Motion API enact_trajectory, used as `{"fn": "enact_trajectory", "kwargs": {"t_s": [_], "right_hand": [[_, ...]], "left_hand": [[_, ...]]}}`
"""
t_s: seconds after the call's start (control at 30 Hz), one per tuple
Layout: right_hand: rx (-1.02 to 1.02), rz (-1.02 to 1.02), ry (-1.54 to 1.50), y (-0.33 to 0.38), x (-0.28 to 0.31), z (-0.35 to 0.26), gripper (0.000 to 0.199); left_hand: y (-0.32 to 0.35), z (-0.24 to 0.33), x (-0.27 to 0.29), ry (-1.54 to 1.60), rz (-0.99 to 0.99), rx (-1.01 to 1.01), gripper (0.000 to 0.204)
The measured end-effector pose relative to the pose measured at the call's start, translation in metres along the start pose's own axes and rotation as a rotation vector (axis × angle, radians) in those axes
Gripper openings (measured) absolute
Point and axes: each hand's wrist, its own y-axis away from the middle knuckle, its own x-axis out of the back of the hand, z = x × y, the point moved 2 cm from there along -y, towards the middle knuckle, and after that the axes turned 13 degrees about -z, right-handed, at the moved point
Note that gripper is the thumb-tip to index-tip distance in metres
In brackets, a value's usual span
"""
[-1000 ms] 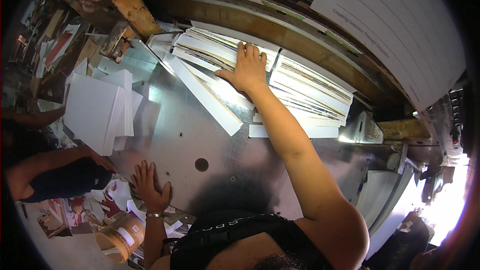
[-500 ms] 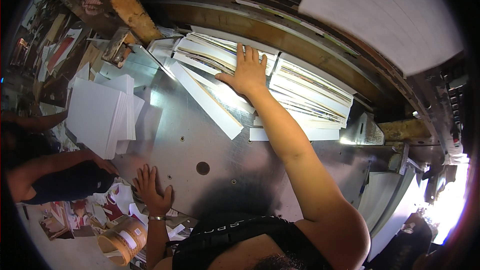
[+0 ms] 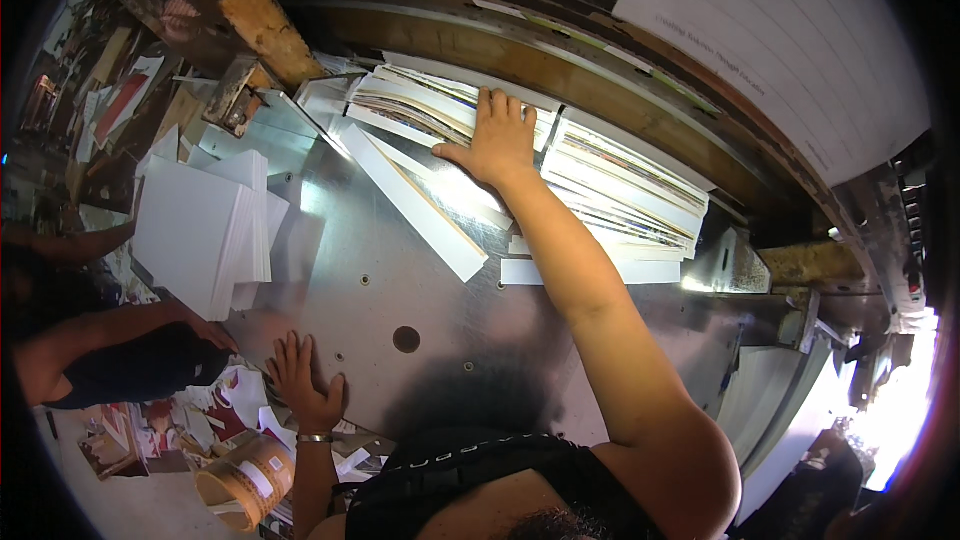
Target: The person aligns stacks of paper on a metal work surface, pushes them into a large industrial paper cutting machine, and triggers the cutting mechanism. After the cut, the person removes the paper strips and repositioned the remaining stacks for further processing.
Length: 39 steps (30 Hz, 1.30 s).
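Observation:
My right hand [image 3: 503, 140] reaches far across the metal table [image 3: 440, 325] and lies with spread fingers on a row of narrow paper strips [image 3: 420, 105]. A second bundle of strips [image 3: 630, 180] lies to its right, under and beside my forearm. Closer to me, a long white strip [image 3: 425, 215] rests slantwise on the metal, and a shorter white strip [image 3: 640, 271] lies along the bundle's near side. My left hand [image 3: 304, 380] is flat on the near left edge of the table, fingers apart, holding nothing.
At the left, a co-worker's hands [image 3: 205, 328] are at a tall stack of white paper [image 3: 190, 230]. A dark machine beam [image 3: 450, 35] crosses behind the strips. Overhead at the upper right is a large white sheet [image 3: 770, 50]. A tan bucket [image 3: 247, 480] stands among paper scraps at the lower left.
The large white sheet at the upper right has shifted slightly, and faint lines on it show more plainly. Both my hands stay practically where they were.

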Motion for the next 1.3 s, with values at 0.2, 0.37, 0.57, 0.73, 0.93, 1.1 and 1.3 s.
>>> {"fn": "enact_trajectory", "kwargs": {"t_s": [0.2, 0.37, 0.57, 0.73, 0.93, 1.1, 1.3], "right_hand": [[-0.006, -0.215, -0.018, -0.012, 0.011, 0.005, 0.112], [0.048, 0.047, -0.003, -0.004, -0.001, 0.004, 0.102], [0.081, -0.014, -0.089, -0.007, -0.005, 0.005, 0.110], [0.059, -0.115, -0.082, -0.010, 0.000, 0.003, 0.113], [0.084, -0.058, -0.030, -0.006, -0.011, 0.000, 0.112], [0.049, -0.007, -0.003, -0.003, -0.015, -0.002, 0.113], [0.057, -0.134, -0.087, -0.004, -0.005, -0.002, 0.113]], "left_hand": [[0.000, 0.003, 0.001, -0.006, 0.005, 0.006, 0.080], [-0.001, 0.003, 0.002, -0.033, -0.017, 0.014, 0.080], [0.000, 0.000, -0.001, -0.007, -0.011, 0.008, 0.079], [0.000, -0.002, -0.001, -0.017, -0.051, 0.022, 0.079], [0.000, -0.001, -0.002, -0.009, -0.039, 0.016, 0.077], [0.000, 0.001, -0.001, -0.024, -0.003, -0.001, 0.078], [-0.001, 0.002, 0.000, 0.000, 0.002, 0.003, 0.079]]}}
